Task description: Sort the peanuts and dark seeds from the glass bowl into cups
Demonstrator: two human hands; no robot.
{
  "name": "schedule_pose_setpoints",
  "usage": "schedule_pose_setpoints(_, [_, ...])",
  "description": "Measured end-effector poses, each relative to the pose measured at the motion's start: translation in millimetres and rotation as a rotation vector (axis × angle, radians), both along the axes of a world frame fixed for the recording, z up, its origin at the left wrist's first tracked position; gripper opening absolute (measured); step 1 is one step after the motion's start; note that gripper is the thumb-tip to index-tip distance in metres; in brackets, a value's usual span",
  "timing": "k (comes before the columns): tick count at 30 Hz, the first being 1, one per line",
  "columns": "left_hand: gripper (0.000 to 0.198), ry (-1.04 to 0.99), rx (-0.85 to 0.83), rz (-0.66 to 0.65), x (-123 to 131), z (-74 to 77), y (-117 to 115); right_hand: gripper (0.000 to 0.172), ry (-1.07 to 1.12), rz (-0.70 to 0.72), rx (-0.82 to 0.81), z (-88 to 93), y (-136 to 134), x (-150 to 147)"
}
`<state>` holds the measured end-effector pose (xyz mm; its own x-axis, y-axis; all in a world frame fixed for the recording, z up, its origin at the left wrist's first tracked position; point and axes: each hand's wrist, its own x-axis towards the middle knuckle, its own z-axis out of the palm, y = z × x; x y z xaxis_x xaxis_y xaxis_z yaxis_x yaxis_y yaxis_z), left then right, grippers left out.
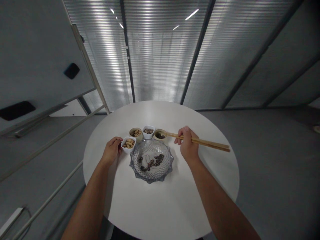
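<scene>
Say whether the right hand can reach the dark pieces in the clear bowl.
Likely yes: the right hand, holding chopsticks, is near the open clear bowl; nothing visible blocks the dark pieces.

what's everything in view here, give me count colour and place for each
white bowls: 2, white, one at the left hand, one behind the glass dish
beige bowls: 2, beige, either side of the rear white bowl
small food pieces: many, pale to dark, in those bowls
glass dish: 1, clear, in front of the bowls
beans: many, dark brown, in the glass dish
chopsticks: 2, light brown, tips at the right beige bowl
table: 1, white, centre
board: 1, grey, upper left
dark objects: 2, black, on the board
blinds: several, silvery grey, behind the table
floor: 1, grey, around the table
left hand: 1, bare, at the left white bowl
right hand: 1, bare, holding the chopsticks
</scene>
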<state>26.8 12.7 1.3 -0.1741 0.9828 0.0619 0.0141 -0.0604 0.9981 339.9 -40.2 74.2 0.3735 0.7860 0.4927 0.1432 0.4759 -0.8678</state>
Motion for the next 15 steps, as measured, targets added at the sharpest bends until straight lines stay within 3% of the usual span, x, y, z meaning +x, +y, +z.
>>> schedule_pose_setpoints(9, [0.022,-0.008,-0.024,-0.007,1.7,4.4,-2.3,0.045,0.030,0.151,-0.035,1.9,-2.1,-3.8])
schedule_pose_setpoints(15, [0.023,-0.023,-0.039,-0.003,1.6,0.5,0.1,0.047,-0.031,0.527,-0.197,-5.5,-9.3,-16.0])
